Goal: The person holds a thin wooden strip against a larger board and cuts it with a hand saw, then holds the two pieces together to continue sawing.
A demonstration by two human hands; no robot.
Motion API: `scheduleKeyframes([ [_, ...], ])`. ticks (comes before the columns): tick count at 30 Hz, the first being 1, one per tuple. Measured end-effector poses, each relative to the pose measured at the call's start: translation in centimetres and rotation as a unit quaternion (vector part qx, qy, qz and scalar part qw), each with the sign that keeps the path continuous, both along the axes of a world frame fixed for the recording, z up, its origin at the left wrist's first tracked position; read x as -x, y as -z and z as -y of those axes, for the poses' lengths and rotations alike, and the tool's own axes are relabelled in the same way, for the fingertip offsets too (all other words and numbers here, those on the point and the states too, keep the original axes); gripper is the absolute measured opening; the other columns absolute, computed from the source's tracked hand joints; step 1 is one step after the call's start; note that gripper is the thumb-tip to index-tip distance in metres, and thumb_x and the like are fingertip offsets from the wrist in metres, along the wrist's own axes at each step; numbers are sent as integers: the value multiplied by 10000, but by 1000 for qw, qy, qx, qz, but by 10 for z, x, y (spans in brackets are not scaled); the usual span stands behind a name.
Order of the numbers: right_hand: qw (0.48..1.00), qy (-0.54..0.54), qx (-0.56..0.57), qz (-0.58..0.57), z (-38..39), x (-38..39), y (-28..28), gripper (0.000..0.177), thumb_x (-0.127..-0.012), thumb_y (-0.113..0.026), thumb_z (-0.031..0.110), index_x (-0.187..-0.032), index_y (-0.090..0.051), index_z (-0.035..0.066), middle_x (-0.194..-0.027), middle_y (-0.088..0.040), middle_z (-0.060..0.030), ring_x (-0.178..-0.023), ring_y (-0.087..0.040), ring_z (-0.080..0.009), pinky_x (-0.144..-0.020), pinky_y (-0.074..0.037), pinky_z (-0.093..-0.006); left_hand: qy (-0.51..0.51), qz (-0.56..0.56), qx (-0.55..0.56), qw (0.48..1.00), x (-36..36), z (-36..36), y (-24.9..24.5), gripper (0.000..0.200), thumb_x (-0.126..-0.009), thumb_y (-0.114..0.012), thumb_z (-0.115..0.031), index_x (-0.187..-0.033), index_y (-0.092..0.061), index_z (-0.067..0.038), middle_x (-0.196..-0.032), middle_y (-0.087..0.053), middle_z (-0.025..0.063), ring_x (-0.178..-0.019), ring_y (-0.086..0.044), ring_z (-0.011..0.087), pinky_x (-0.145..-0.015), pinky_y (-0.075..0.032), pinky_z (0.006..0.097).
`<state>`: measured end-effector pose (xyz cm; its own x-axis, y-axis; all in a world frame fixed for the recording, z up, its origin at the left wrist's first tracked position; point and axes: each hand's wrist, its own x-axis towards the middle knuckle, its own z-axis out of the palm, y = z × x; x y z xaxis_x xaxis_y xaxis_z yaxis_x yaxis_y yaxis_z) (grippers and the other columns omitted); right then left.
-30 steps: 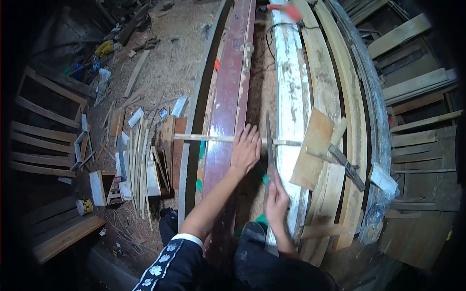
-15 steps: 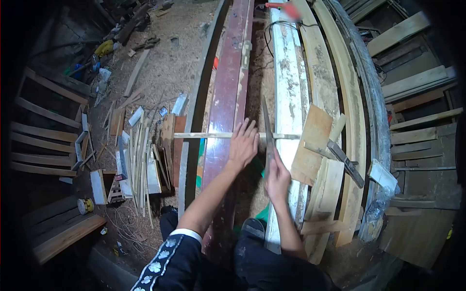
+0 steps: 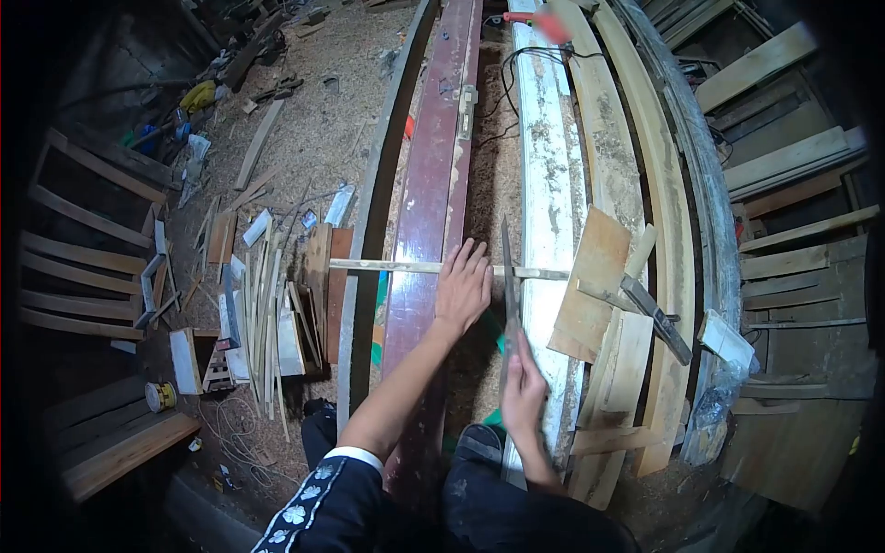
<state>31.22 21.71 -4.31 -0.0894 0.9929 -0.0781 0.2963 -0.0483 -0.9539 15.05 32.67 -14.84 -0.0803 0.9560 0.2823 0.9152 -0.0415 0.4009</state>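
A thin wooden strip (image 3: 369, 265) lies crosswise over the maroon beam (image 3: 424, 194) and the white-painted beam (image 3: 548, 175), bridging the gap between them. My left hand (image 3: 463, 288) lies flat on the strip where it crosses the maroon beam, fingers stretched forward and pressing it down. In my right hand (image 3: 524, 392) is a handsaw (image 3: 510, 286), gripped by its handle. Its narrow blade stands nearly edge-on across the strip, over the gap just right of my left hand. The depth of any cut is too small to make out.
A wooden hand plane (image 3: 656, 318) rests by a thin board (image 3: 595, 286) on the right. Several loose strips (image 3: 267, 313) and offcuts lie to the left. A black cable (image 3: 507, 83) crosses the far beams. Shavings cover the floor, and my shoe (image 3: 479, 447) is between the beams.
My right hand has drawn the saw back toward my body. My left hand stays on the strip. The whole view has shifted slightly.
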Motion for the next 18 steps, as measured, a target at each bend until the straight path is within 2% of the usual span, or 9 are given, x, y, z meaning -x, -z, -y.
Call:
scheduleKeyframes([
  [3, 1000, -6, 27, 6, -30, 17, -12, 498, -1110, -480, 200, -1491, -466, -121, -1499, -556, -257, -1412, -522, -271, -1193, -359, -388, 8, 7, -15, 1000, 2, -2, 4, 349, -1064, -469, -268, -1172, -696, -26, -1453, -610, 119, -1459, -447, 279, -1273, -245, 448],
  [7, 997, 18, 65, -30, -2, 4, -11, 462, -1109, -465, 184, -1495, -492, -69, -1511, -559, -229, -1444, -498, -299, -1200, -355, -384, -26, -9, -3, 1000, 3, -5, 2, 333, -1053, -485, -257, -1170, -694, -27, -1430, -625, 121, -1453, -456, 281, -1270, -248, 448],
  [8, 1000, 1, 2, -7, 5, 2, -12, 458, -1109, -465, 182, -1491, -497, -69, -1509, -558, -234, -1449, -492, -307, -1204, -351, -385, -17, 0, -6, 1000, 2, -3, 2, 331, -1051, -487, -256, -1170, -694, -26, -1422, -631, 122, -1450, -460, 284, -1269, -248, 450],
  [10, 1000, -4, 6, 25, -8, -2, -1, 460, -1109, -460, 184, -1493, -495, -65, -1510, -554, -240, -1456, -484, -318, -1207, -348, -383, -5, 15, -7, 1000, -2, -5, 1, 329, -1048, -489, -254, -1170, -693, -26, -1415, -637, 123, -1446, -464, 287, -1269, -248, 451],
  [13, 999, -3, 40, 8, -56, 15, 5, 462, -1113, -446, 183, -1501, -480, -66, -1517, -538, -257, -1455, -482, -332, -1204, -352, -381, -2, 12, 1, 1000, 1, -1, -1, 322, -1046, -492, -253, -1149, -694, -25, -1418, -636, 117, -1442, -469, 288, -1264, -257, 452],
  [17, 1000, -3, -1, 21, -4, 5, -2, 461, -1116, -439, 177, -1502, -475, -72, -1520, -547, -235, -1463, -473, -316, -1203, -353, -383, -14, -17, -29, 999, 3, -5, 5, 314, -1064, -472, -242, -1143, -684, -23, -1432, -627, 114, -1438, -473, 296, -1243, -284, 462],
  [18, 1000, 2, -12, -9, 3, 3, -2, 478, -1113, -479, 220, -1482, -502, -83, -1510, -550, -249, -1442, -493, -313, -1208, -343, -409, -8, -4, -23, 1000, 3, -5, 2, 316, -1064, -472, -242, -1149, -683, -22, -1438, -623, 112, -1438, -473, 294, -1243, -283, 462],
])
